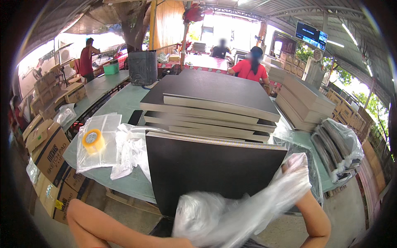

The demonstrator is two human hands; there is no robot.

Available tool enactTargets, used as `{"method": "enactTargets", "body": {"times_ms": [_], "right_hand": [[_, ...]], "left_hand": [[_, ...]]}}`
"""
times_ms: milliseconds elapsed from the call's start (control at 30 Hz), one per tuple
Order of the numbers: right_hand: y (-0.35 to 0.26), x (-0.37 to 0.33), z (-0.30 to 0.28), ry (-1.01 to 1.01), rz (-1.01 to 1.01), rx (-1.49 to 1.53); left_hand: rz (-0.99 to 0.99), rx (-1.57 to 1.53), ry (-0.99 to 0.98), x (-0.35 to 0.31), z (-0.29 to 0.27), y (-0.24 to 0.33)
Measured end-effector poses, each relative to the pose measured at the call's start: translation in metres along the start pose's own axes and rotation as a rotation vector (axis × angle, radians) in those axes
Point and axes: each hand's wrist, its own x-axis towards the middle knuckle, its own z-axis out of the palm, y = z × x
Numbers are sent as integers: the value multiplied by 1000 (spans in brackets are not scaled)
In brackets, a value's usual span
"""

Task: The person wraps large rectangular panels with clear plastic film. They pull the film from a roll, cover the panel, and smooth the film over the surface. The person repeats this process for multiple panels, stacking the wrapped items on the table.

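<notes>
A clear plastic bag (244, 215), partly blurred by motion, stretches across the front of a stack of black-covered boards (206, 165) standing on edge. My right hand (295, 163) is up beside the stack's right corner, closed on the bag, with film wrapped over the fingers. At the lower edge, my left hand (184, 243) meets the bag's other end; its fingers are hidden by the plastic and the picture's edge. Right behind the upright boards lie several thick stacks of black-covered boards (223, 89), their pale edges facing me.
On the green table (105, 175) at left lie flat plastic bags (93, 159), a tape roll (94, 141) and a dark phone (135, 117). Wrapped boards (337, 149) and grey board stacks (306, 101) stand right. Cartons (51, 153) flank the left. A co-worker in red (250, 70) is beyond.
</notes>
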Motion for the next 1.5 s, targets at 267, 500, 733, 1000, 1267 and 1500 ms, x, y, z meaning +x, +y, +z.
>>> {"method": "enactTargets", "body": {"times_ms": [267,500,733,1000,1267,1500], "right_hand": [[-97,-29,-77,-1094,-891,355],[-56,21,-84,298,100,720],[-95,13,-47,121,-233,611],[-55,19,-23,464,179,375],[-32,-28,-44,649,116,516],[11,-32,-29,60,242,1934]], "left_hand": [[-874,784,-93,-51,-65,-73],[-168,-279,497,-90,-51,-49],[-712,599,1572,-122,-101,-120],[-476,484,1343,-47,-120,-69],[-283,868,1535,-64,-68,-73],[-14,-929,1084,-104,-112,-73]]}}
